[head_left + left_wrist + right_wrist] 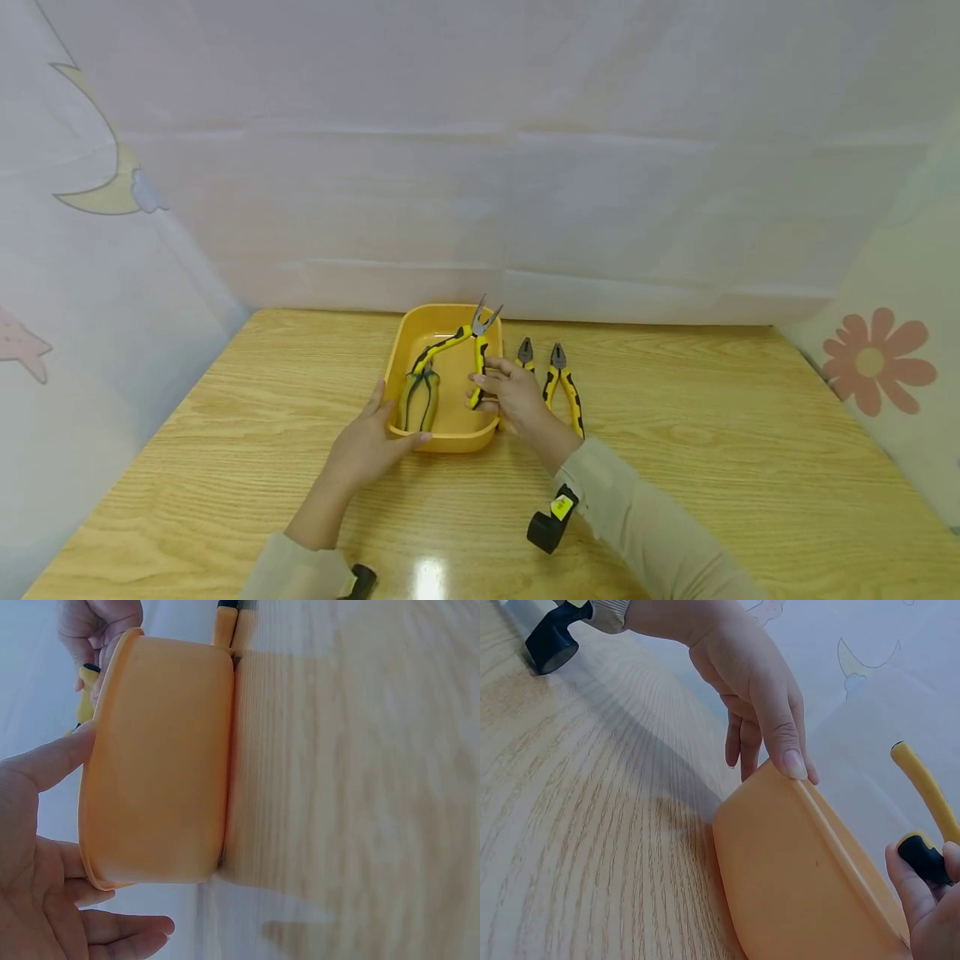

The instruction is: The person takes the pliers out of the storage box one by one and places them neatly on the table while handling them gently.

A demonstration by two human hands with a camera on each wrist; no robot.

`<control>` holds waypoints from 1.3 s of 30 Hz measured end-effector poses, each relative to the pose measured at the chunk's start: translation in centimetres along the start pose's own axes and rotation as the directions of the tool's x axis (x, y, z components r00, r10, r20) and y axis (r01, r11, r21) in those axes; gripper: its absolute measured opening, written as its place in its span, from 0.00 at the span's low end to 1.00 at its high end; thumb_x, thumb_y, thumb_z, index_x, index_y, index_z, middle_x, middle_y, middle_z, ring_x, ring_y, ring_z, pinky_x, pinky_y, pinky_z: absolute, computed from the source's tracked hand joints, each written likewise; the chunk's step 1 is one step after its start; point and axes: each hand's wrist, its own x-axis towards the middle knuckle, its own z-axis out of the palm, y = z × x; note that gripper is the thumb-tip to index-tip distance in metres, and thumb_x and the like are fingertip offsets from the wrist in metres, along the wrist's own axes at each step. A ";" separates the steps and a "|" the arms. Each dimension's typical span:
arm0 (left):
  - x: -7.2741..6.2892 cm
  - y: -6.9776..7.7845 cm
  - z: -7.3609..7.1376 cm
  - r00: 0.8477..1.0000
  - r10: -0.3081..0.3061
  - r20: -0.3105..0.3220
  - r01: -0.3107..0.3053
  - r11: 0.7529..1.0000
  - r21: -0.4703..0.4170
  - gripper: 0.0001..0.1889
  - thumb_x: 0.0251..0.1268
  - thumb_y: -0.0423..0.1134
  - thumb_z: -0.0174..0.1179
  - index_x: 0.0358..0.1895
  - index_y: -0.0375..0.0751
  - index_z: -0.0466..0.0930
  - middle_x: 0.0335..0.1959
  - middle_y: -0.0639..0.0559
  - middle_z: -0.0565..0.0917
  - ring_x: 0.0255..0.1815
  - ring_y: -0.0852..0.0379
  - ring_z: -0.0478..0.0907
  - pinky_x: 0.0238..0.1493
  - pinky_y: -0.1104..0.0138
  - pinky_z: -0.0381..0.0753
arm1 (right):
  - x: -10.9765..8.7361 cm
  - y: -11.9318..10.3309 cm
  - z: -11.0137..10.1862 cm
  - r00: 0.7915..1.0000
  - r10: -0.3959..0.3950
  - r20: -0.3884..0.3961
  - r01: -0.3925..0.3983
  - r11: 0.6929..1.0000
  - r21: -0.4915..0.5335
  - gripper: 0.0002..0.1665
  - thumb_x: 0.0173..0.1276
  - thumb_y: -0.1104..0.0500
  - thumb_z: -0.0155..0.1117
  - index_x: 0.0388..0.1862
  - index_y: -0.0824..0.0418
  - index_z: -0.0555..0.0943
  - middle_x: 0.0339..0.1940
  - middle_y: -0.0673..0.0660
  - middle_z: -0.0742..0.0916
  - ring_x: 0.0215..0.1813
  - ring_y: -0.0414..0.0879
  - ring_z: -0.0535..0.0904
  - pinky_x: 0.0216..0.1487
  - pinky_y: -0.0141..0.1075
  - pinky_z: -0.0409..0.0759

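My right hand [513, 396] grips one handle of a pair of yellow-and-black pliers [481, 367] over the right side of a yellow plastic bin [442, 310]. These pliers are spread wide, jaws upward, their other handle slanting left across the bin. Inside, another pair of pliers with yellow-green handles [431, 404] leans at the left. My left hand [367, 446] holds the bin's front-left corner, thumb on the front rim and fingers along the left side. In the left wrist view, the thumb lies against the rim of the bin [161, 761].
Two more yellow-and-black pliers lie right of the bin: one [526, 350] partly behind my right hand, the other [557, 358] beside it. All rests on a wooden table [712, 433]. A pale cloth backdrop [600, 208] stands behind and at both sides.
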 end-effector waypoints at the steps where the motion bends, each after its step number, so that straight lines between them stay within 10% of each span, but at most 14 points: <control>1: 0.0 0.0 0.0 1.000 0.001 0.000 -0.001 1.000 0.000 0.48 0.43 0.68 0.52 0.60 0.30 0.61 0.67 0.42 0.45 0.57 0.37 0.61 0.49 0.48 0.65 | -0.1 0.0 0.0 1.000 -0.006 0.008 0.006 1.000 0.015 0.28 0.64 0.71 0.46 0.63 0.71 0.55 0.52 0.70 0.71 0.36 0.50 0.78 0.37 0.39 0.77; 39: -0.2 0.1 0.0 1.000 0.025 -0.012 -0.025 1.000 0.013 0.47 0.45 0.68 0.51 0.58 0.28 0.62 0.67 0.42 0.44 0.55 0.37 0.63 0.47 0.49 0.67 | -1.5 -0.3 -3.5 0.999 -0.028 0.029 0.027 0.999 0.021 0.29 0.65 0.71 0.43 0.64 0.71 0.50 0.56 0.71 0.66 0.32 0.44 0.77 0.35 0.36 0.78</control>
